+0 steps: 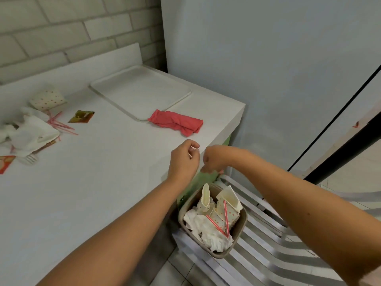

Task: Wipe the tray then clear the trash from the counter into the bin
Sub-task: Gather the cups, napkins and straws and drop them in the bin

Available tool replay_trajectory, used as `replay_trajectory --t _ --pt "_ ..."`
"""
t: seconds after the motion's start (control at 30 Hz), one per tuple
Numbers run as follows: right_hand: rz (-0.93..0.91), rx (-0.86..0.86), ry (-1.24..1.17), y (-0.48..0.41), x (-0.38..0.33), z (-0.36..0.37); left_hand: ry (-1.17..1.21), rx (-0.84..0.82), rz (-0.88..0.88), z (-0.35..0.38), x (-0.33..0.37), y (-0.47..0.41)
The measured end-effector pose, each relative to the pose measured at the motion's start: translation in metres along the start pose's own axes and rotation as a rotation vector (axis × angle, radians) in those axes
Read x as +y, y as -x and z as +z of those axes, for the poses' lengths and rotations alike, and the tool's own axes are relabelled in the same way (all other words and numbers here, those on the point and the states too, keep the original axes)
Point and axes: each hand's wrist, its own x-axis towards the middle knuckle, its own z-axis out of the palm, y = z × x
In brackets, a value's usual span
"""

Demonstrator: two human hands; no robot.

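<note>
Bin (238, 238) holds cups (228, 198), napkins (208, 230), straws (225, 211); left grip (184, 159) pinches a small scrap (192, 151), right grip (212, 159) unclear.

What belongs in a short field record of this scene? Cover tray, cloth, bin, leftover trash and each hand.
tray: white, bare, at the far right of the counter
cloth: red, crumpled, at the tray's near corner
bin: on a slatted bench beside the counter, holding paper cups and tissue
leftover trash: dotted cup, straws, napkins, sachet, all counter left
left hand: fingers curled, pinching a small pale scrap
right hand: fingers curled at the counter edge; contents unclear
</note>
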Motion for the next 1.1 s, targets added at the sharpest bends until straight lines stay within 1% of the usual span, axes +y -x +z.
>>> replay_trajectory --t 0.1,0.2,0.27,0.33,0.43,0.6,0.77,0.93,1.1 --pt "-0.056 0.053 0.034 -0.004 -0.03 -0.016 -0.013 0.09 0.002 -0.03 -0.008 -0.011" --pt "-0.111 0.168 0.034 -0.012 -0.059 -0.023 -0.073 0.155 -0.017 -0.062 -0.023 -0.019" --pt "-0.164 0.207 0.054 -0.018 -0.083 -0.026 -0.097 0.202 -0.041 -0.085 -0.035 -0.023" --pt "-0.21 0.202 0.067 -0.024 -0.103 -0.027 -0.124 0.234 -0.078 -0.105 -0.047 -0.026" --pt "-0.264 0.211 0.018 -0.038 -0.131 -0.028 -0.17 0.277 -0.141 -0.133 -0.066 -0.031" --pt "-0.303 0.199 -0.004 -0.058 -0.176 -0.029 -0.263 0.343 -0.233 -0.186 -0.101 -0.039" --pt "-0.341 0.193 0.004 -0.075 -0.218 -0.033 -0.32 0.393 -0.274 -0.239 -0.137 -0.046" --pt "-0.352 0.251 0.011 -0.097 -0.254 -0.038 -0.299 0.444 -0.327 -0.281 -0.165 -0.048" --pt "-0.366 0.376 -0.036 -0.129 -0.299 -0.043 -0.253 0.485 -0.345 -0.312 -0.184 -0.046"
